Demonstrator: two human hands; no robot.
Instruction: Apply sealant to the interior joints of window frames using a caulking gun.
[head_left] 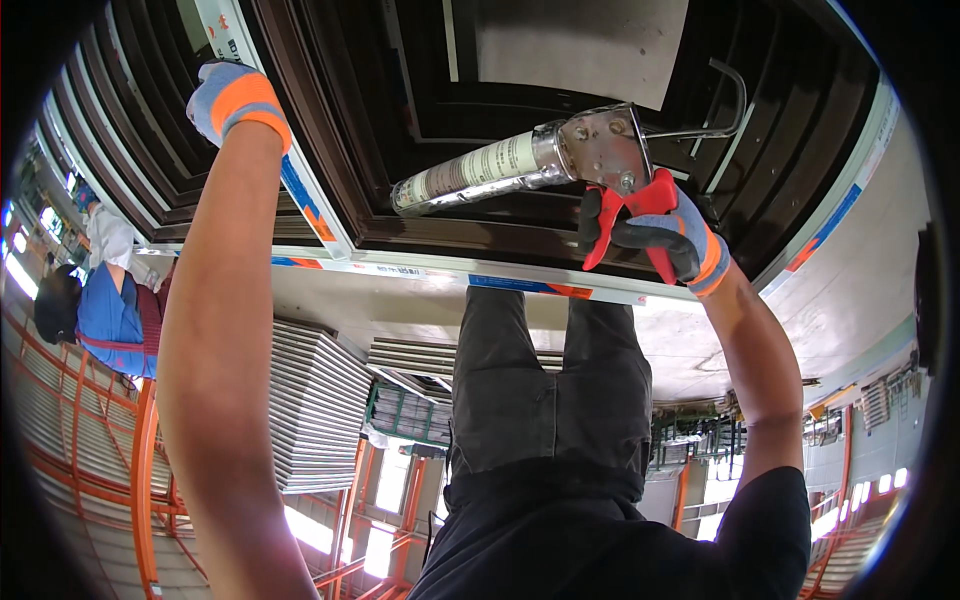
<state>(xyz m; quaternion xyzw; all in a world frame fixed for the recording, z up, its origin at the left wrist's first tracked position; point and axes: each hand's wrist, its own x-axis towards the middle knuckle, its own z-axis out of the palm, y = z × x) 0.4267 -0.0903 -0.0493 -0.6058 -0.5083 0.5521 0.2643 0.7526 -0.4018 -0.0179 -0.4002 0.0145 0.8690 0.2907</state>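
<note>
Right hand [672, 235] had its fingers clamped round the red trigger of a caulking gun [520, 160]; left hand [235, 100] gripped the door frame [330, 225], fingers curled together.

The caulking gun's [560, 160] nozzle tip is hidden behind the dark frame's [420, 230] edge, the right hand's [665, 235] palm is lost behind the red trigger, and the distant person's [100, 290] hands are too small to make out.
</note>
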